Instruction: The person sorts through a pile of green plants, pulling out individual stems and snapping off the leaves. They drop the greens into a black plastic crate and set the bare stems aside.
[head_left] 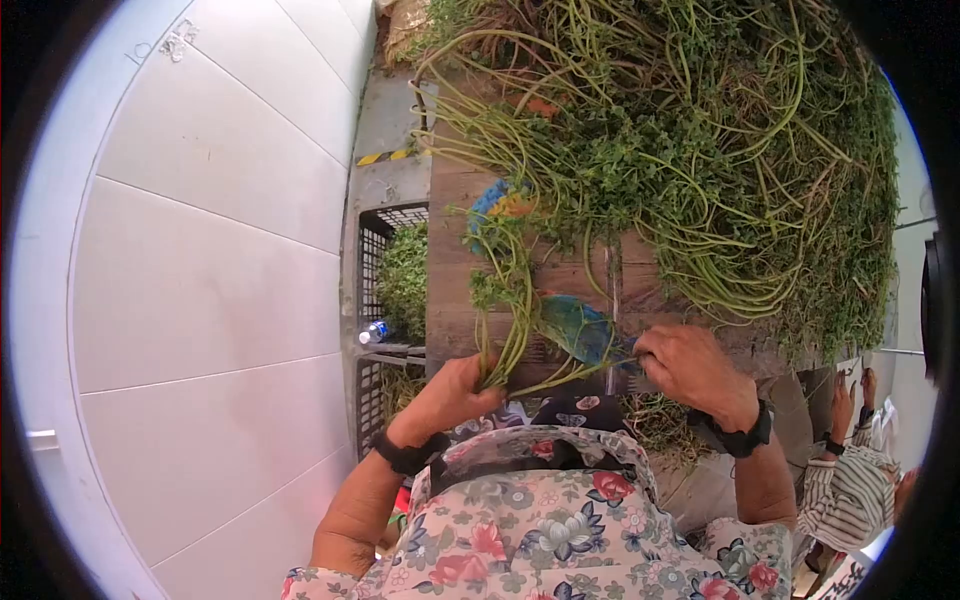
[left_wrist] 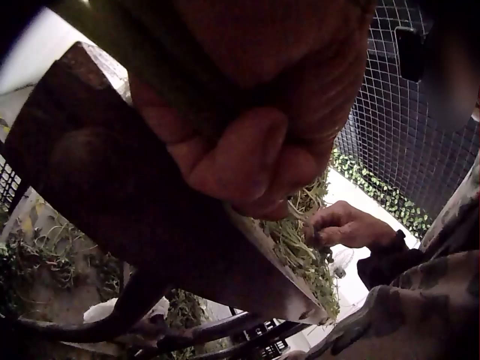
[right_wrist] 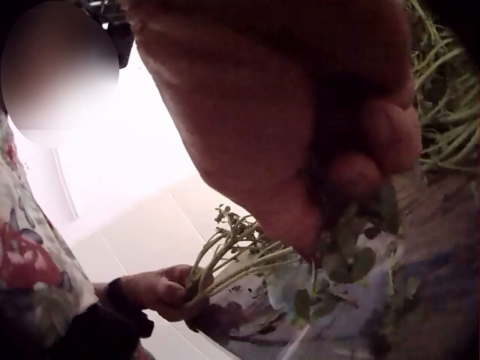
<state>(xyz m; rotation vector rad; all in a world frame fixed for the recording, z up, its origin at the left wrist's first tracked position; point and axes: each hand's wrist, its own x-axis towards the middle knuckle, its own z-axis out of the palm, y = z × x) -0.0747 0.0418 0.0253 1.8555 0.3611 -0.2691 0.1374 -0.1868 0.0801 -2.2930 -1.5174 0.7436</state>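
Note:
My left hand (head_left: 455,390) grips a small bunch of long green leafy stems (head_left: 518,320) at the table's near edge. The bunch rises from the fist and bends, its leafy part lying on the wooden boards. One stem runs sideways from that hand toward my right hand (head_left: 697,372), whose fingers are curled. In the right wrist view, leaves (right_wrist: 352,259) hang right at the curled fingertips, pinched there; the thumb side is dark. Between the hands lies a blue-green piece of plastic (head_left: 578,328). In the left wrist view, the left fist (left_wrist: 240,157) fills the top.
A big heap of leafy stems (head_left: 690,130) covers the far and right parts of the wooden table (head_left: 455,270). Left of it stands a black crate (head_left: 368,255) with greens and a bottle (head_left: 373,332). A white wall (head_left: 210,260) borders the left; another person's striped sleeve (head_left: 850,490) shows at right.

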